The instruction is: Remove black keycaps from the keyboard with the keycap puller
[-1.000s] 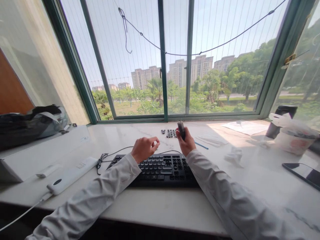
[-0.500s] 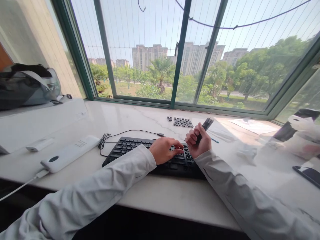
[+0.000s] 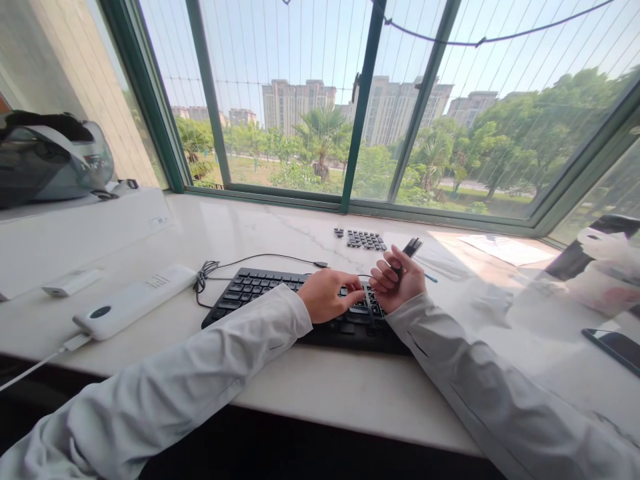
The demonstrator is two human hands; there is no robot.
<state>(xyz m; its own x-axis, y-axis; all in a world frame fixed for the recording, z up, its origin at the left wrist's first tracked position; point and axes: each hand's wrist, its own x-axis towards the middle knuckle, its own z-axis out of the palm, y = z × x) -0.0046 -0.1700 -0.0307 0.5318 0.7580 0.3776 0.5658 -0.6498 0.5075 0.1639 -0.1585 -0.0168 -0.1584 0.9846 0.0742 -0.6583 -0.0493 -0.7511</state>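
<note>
A black keyboard (image 3: 245,291) lies on the white countertop, and its right part shows bare spots where keycaps are off. My left hand (image 3: 327,295) is over the keyboard's right half, thumb and forefinger brought together in a pinch; whatever may be between the fingertips is too small to make out. Beside it, above the keyboard's right end, my right hand (image 3: 403,283) is closed round a black brush (image 3: 413,247) whose end sticks up past the thumb. Behind the keyboard, loose black keycaps (image 3: 367,240) sit in rows.
A white power strip-like block (image 3: 135,303) with a cable is at left, near a coiled black cord (image 3: 204,275). A thin blue stick (image 3: 431,278) lies right of my right hand. Farther right are a phone (image 3: 614,348), plastic bags (image 3: 603,280) and paper (image 3: 505,251). Windows stand behind.
My left thumb and forefinger have closed toward each other over the keyboard. The brush stays in my right hand, its end turned slightly. The camera view has shifted a little.
</note>
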